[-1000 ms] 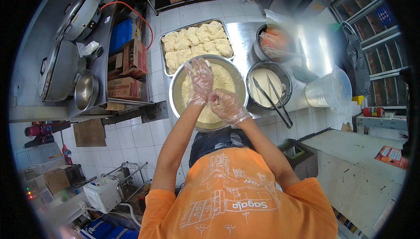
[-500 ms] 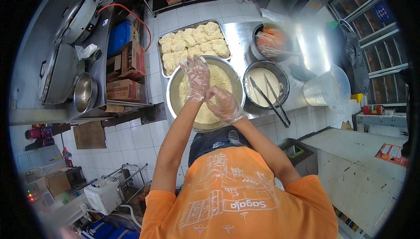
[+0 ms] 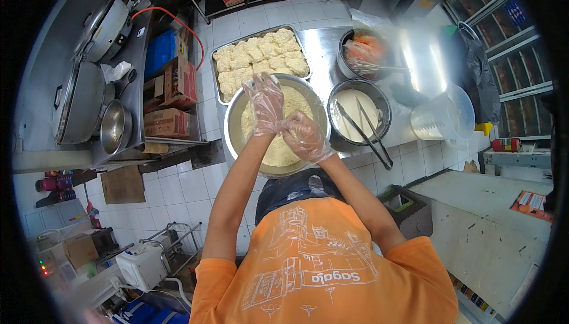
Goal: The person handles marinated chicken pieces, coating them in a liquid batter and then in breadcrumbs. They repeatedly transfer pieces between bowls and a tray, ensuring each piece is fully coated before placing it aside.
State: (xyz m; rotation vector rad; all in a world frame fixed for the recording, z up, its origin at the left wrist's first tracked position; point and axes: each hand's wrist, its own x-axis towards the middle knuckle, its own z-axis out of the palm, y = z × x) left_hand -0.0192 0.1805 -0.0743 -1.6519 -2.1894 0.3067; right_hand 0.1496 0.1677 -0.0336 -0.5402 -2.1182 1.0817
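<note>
Both my hands wear clear plastic gloves above a wide metal bowl (image 3: pixel 232 125) of pale breadcrumbs (image 3: pixel 299 100). My left hand (image 3: pixel 267 106) is held up with its fingers stretched out, holding nothing. At its wrist, my right hand (image 3: pixel 307 137) has its fingers closed on the cuff of the left glove. Behind the bowl lies a metal tray (image 3: pixel 216 82) filled with crumb-coated pieces (image 3: pixel 261 51). To the right stands a dark bucket (image 3: pixel 387 113) of creamy white batter (image 3: pixel 348 100), with black-handled tongs (image 3: pixel 379 149) resting in it.
Farther back is a dark pot (image 3: pixel 345 63) with orange-red contents in plastic. A clear plastic jug (image 3: pixel 441 116) stands on the steel table (image 3: pixel 326 36) to the right. The left counter holds a metal bowl (image 3: pixel 114 127) and big pots, above cardboard boxes (image 3: pixel 169 122).
My right hand has moved slightly up and left against my left wrist, its fingers drawing closer onto the glove cuff. My left hand has barely moved.
</note>
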